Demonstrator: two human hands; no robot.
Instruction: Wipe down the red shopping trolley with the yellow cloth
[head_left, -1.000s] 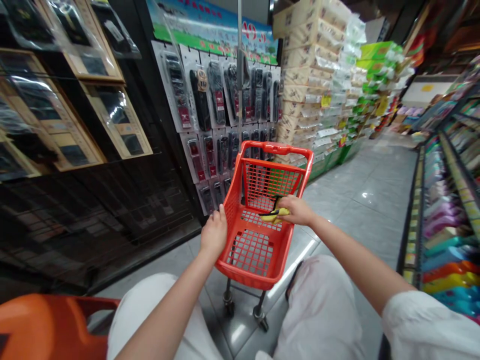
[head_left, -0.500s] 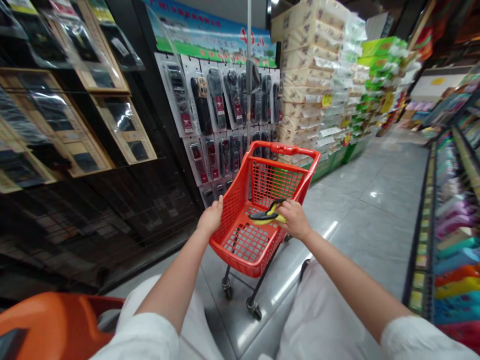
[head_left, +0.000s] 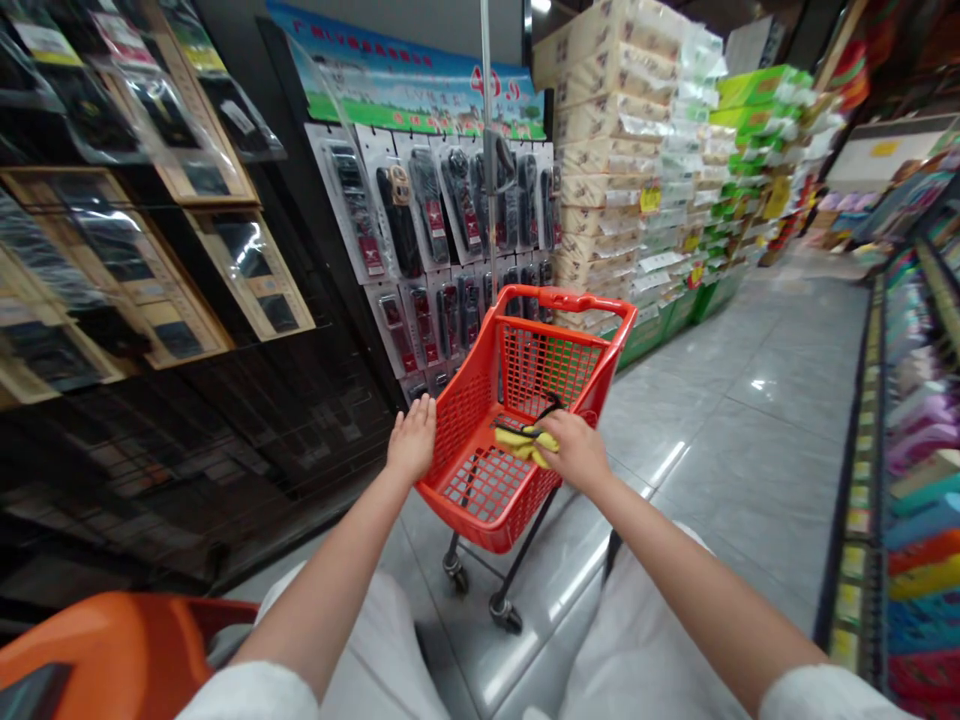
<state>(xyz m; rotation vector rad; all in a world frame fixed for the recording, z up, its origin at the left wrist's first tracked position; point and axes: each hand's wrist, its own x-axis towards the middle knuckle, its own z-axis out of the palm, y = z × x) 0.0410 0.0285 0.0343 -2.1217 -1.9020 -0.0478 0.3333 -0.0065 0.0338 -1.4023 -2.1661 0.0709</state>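
Resting flat against the near left rim of the red trolley [head_left: 517, 400], the left hand [head_left: 412, 438] had its fingers spread and held nothing. The right hand [head_left: 576, 452] pinched a yellow cloth [head_left: 523, 444] over the right rim, above the floor [head_left: 720, 430].

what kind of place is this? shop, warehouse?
Most likely a retail shop aisle. A small red shopping cart stands on the tiled floor, blister-packed goods hang on a display board, and stacked packaged goods line the aisle, some with yellow tags.
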